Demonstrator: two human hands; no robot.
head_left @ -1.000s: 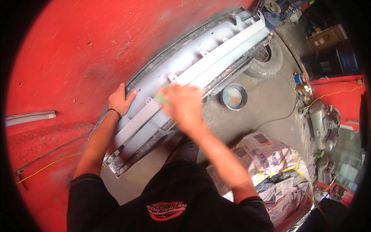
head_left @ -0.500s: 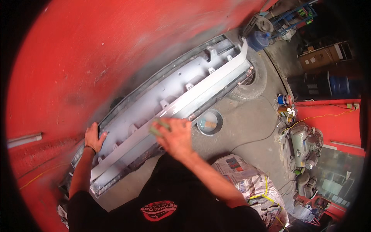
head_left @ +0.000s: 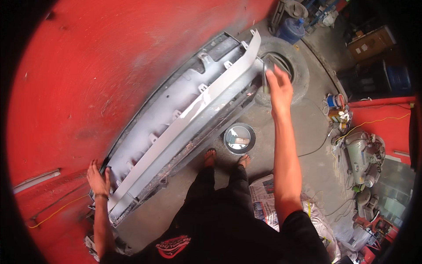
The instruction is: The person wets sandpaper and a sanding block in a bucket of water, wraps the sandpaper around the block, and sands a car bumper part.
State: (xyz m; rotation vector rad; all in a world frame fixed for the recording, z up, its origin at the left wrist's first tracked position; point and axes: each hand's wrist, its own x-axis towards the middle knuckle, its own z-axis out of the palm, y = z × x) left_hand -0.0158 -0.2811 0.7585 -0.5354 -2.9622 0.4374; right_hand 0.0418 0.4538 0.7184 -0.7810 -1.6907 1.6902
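Note:
A long grey-and-white vehicle trim panel (head_left: 158, 149) with a row of small tabs leans along the red wall, slanting from near left to far right. Wet-looking patches shine on its ridge. My left hand (head_left: 99, 179), fingers stretched, rests at the panel's near left end. Beyond its far right end, my right hand (head_left: 280, 86) grips a thin, flat greenish pad (head_left: 266, 79), blurred by motion. That hand stands a little right of the panel, over a tire (head_left: 299, 88). A round basin (head_left: 240, 150) on the floor holds liquid and a rectangular block.
The red wall (head_left: 110, 79) closes off the left. Near right lies a bundle wrapped in printed paper (head_left: 263, 200). An air compressor (head_left: 358, 154), cords and small cans line the right side. A blue water jug (head_left: 290, 31) stands at the far end. My feet are by the basin.
My right hand has swung from the panel's middle to beyond its far right end with the pad. My left hand stays at the near end. The view has shifted, now showing my feet.

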